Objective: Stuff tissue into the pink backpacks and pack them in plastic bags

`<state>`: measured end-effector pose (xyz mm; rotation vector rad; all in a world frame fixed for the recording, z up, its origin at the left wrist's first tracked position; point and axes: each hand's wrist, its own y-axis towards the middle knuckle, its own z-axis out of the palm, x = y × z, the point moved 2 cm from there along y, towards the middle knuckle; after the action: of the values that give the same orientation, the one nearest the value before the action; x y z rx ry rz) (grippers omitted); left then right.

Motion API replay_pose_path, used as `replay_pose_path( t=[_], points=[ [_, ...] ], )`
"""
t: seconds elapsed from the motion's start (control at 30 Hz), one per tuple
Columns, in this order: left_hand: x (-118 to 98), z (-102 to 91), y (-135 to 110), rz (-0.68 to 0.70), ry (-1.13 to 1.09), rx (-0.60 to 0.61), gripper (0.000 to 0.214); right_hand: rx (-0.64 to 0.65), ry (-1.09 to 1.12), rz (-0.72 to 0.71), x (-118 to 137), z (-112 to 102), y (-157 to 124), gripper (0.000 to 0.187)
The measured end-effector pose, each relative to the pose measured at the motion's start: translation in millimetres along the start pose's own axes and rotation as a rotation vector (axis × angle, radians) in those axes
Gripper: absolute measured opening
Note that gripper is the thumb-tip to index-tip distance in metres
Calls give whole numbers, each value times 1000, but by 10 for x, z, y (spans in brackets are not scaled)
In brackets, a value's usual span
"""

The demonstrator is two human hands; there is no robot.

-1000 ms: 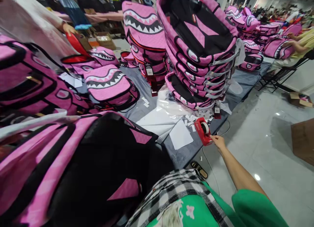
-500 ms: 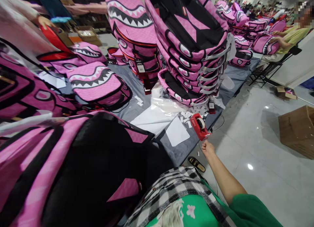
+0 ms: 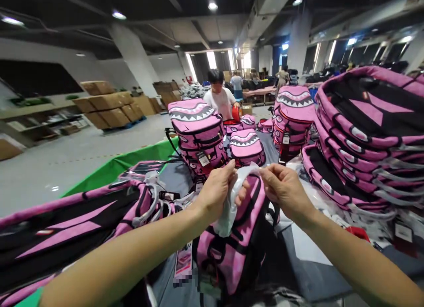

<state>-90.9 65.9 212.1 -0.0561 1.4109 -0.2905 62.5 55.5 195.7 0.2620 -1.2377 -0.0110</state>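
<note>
A pink and black backpack (image 3: 232,249) stands right in front of me, with a pink paper tag (image 3: 183,260) hanging at its left. White plastic wrap (image 3: 228,210) is folded in a loop at the top of this backpack; what lies inside it is hidden. My left hand (image 3: 217,187) is closed around the wrap, thumb up. At the wrap's upper right end, my right hand (image 3: 286,187) pinches a small see-through strip that looks like tape. A red tape dispenser (image 3: 359,233) shows partly behind my right forearm.
Stacked pink backpacks (image 3: 357,161) with wrapped handles rise on the right. Another backpack (image 3: 82,227) lies at the left. Shark-mouth backpacks (image 3: 195,134) stand farther back, before a person in a white shirt (image 3: 227,101). White paper (image 3: 309,245) lies on the grey cloth.
My right hand has left the tape dispenser and come to the white wrap. My left hand is now in view, holding the wrap. The view has swung up and left.
</note>
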Motion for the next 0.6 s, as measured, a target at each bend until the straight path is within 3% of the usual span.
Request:
replay_pose_path(
  t=[0.13,0.33,0.6],
  points=[
    [31,16,-45,52,-33,89,61,33,-87,67,-134,116,132,57],
    [57,-38,-29,97,4,97,42,83,-190,71,-175,108,121,58],
    [15,-79,-71,28,50,91,32,271,-262,204,-87,2,118,38]
  ],
)
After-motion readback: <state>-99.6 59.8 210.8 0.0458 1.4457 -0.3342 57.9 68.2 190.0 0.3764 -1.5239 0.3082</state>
